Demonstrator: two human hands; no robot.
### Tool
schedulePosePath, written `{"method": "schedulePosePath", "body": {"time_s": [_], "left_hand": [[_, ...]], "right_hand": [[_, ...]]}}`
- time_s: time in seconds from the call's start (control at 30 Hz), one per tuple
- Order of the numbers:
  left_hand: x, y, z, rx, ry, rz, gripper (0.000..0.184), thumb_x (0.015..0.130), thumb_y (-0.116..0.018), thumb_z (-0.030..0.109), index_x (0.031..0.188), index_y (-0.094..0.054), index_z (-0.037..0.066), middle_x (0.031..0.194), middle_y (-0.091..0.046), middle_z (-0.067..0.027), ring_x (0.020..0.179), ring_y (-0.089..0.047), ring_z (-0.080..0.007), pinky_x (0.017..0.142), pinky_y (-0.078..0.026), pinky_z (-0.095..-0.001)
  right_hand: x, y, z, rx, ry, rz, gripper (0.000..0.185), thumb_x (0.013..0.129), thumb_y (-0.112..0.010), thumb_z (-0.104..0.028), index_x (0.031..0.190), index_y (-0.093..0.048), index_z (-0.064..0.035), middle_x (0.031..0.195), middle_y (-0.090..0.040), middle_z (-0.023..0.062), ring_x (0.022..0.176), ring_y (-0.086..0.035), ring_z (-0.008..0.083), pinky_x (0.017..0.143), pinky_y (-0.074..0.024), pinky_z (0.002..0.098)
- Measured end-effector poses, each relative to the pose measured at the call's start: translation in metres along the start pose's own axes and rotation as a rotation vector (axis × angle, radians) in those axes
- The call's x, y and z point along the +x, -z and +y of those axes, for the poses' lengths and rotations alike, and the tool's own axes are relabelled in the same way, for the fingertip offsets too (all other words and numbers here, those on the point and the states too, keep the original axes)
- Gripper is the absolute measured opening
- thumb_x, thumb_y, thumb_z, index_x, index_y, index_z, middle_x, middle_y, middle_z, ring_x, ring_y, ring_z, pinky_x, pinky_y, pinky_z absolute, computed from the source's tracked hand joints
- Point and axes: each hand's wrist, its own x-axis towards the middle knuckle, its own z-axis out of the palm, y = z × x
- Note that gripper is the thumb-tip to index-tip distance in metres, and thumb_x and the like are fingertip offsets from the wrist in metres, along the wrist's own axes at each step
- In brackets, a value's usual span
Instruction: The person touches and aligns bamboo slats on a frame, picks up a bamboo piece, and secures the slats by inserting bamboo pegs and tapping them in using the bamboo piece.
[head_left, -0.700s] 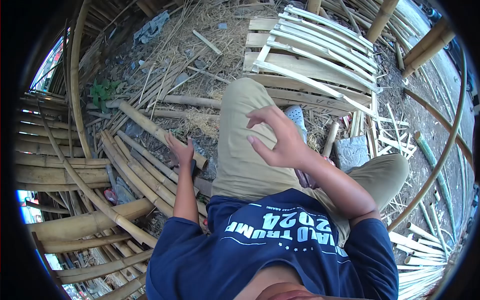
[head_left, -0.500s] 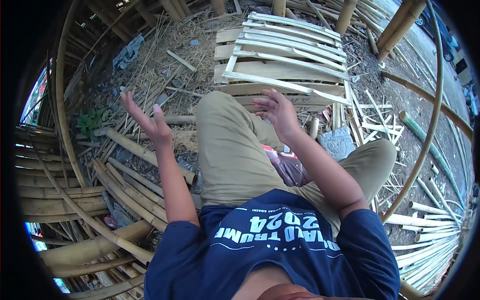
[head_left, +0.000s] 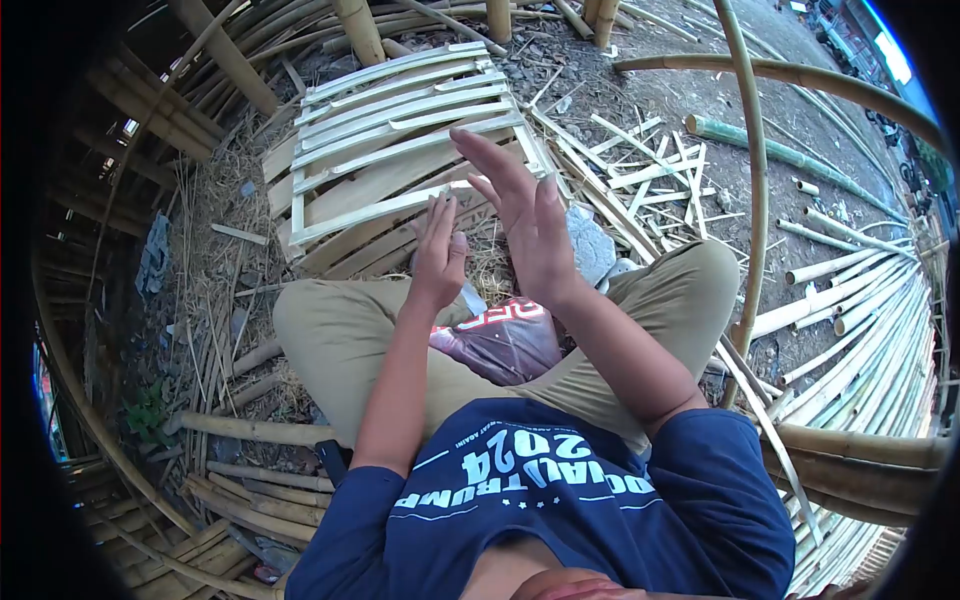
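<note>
Slats (head_left: 400, 127) slant lengthwise up rightward — left hand (head_left: 437, 255) with fingers close together, right hand (head_left: 534, 228) with fingers spread.

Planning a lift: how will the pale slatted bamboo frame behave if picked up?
The pale slatted bamboo frame will probably flex or twist, since its strips look thin and some bow. It should be light for its size, being largely gaps. Pushed, it might slide rather than roll, as it lies flat on tan wooden boards.

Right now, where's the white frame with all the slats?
In the head view, the white slatted frame is at the top, left of centre, lying on wooden planks just beyond the left hand.
</note>
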Motion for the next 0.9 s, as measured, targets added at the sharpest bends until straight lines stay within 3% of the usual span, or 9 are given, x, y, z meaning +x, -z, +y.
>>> {"method": "schedulePosePath", "body": {"time_s": [0.13,0.2,0.27,0.4,0.5,0.63,0.73,0.77,0.9], "left_hand": [[0.021,0.007,0.094,-1.088,0.145,-0.056,0.074,0.110,-0.027,0.051,0.162,-0.022,0.000,0.166,-0.029,-0.0240,0.156,-0.024,-0.0377,0.129,-0.011,-0.0499],[0.024,0.005,0.119,-1.630,0.237,-0.073,0.076,0.110,-0.024,0.053,0.163,-0.019,-0.001,0.167,-0.028,-0.0232,0.157,-0.025,-0.0367,0.129,-0.013,-0.0484],[0.019,-0.005,0.109,-1.285,0.148,-0.037,0.071,0.111,-0.024,0.047,0.161,-0.023,-0.002,0.166,-0.029,-0.0220,0.156,-0.027,-0.0333,0.128,-0.016,-0.0456],[0.005,-0.036,0.076,-0.805,0.123,-0.079,0.064,0.109,-0.032,0.039,0.156,-0.035,-0.003,0.161,-0.039,-0.0220,0.153,-0.034,-0.0344,0.127,-0.020,-0.0481],[-0.019,-0.102,-0.006,-0.450,0.367,-0.174,0.059,0.106,-0.041,0.034,0.153,-0.041,-0.001,0.154,-0.047,-0.0232,0.148,-0.042,-0.0336,0.125,-0.023,-0.0498],[-0.048,-0.138,-0.028,0.082,0.656,-0.280,0.057,0.103,-0.044,0.034,0.149,-0.048,0.000,0.149,-0.053,-0.0258,0.142,-0.050,-0.0374,0.122,-0.021,-0.0645],[-0.060,-0.155,-0.025,0.285,0.706,-0.409,0.054,0.102,-0.043,0.037,0.142,-0.055,0.002,0.146,-0.057,-0.0238,0.139,-0.052,-0.0388,0.117,-0.016,-0.0737],[-0.059,-0.153,-0.021,0.377,0.671,-0.586,0.049,0.101,-0.043,0.037,0.136,-0.058,0.005,0.140,-0.062,-0.0212,0.137,-0.054,-0.0356,0.118,-0.017,-0.0718],[-0.066,-0.158,-0.016,0.487,0.453,-0.513,0.056,0.102,-0.043,0.035,0.149,-0.049,0.006,0.142,-0.061,-0.0150,0.139,-0.052,-0.0305,0.119,-0.020,-0.0707]], "right_hand": [[-0.014,0.011,0.019,-0.716,0.591,0.007,0.081,0.100,-0.036,-0.068,0.151,-0.051,-0.0071,0.158,-0.046,0.0189,0.151,-0.037,0.0384,0.124,-0.0200,0.0563],[-0.022,0.038,0.072,-1.011,0.493,-0.241,0.085,0.096,-0.038,-0.075,0.150,-0.053,-0.0112,0.156,-0.047,0.0208,0.150,-0.036,0.0413,0.124,-0.0196,0.0590],[-0.029,0.067,0.111,-0.919,0.459,-0.033,0.078,0.099,-0.043,-0.068,0.149,-0.053,-0.0103,0.155,-0.048,0.0210,0.147,-0.040,0.0423,0.123,-0.0218,0.0585],[-0.068,0.140,0.202,-0.792,-0.076,0.372,0.051,0.104,-0.051,-0.031,0.146,-0.053,-0.0026,0.138,-0.061,0.0240,0.132,-0.053,0.0443,0.113,-0.0371,0.0511],[-0.085,0.152,0.211,-1.143,0.131,0.489,0.042,0.101,-0.054,-0.021,0.138,-0.058,-0.0007,0.124,-0.067,0.0221,0.119,-0.060,0.0413,0.103,-0.0441,0.0485],[-0.072,0.142,0.205,-1.093,0.039,0.623,0.029,0.098,-0.056,-0.015,0.122,-0.066,-0.0025,0.108,-0.071,0.0192,0.101,-0.066,0.0372,0.093,-0.0477,0.0465],[-0.084,0.154,0.229,-1.134,-0.113,0.691,0.024,0.097,-0.057,-0.012,0.116,-0.068,-0.0019,0.101,-0.072,0.0199,0.097,-0.068,0.0385,0.088,-0.0511,0.0476],[-0.093,0.160,0.240,-1.143,-0.222,0.702,0.025,0.094,-0.059,-0.012,0.116,-0.067,-0.0026,0.098,-0.072,0.0200,0.095,-0.069,0.0387,0.085,-0.0520,0.0488],[-0.133,0.167,0.268,-1.228,-0.598,0.679,0.034,0.089,-0.065,-0.016,0.120,-0.064,-0.0020,0.097,-0.073,0.0196,0.094,-0.069,0.0400,0.086,-0.0522,0.0507]]}}
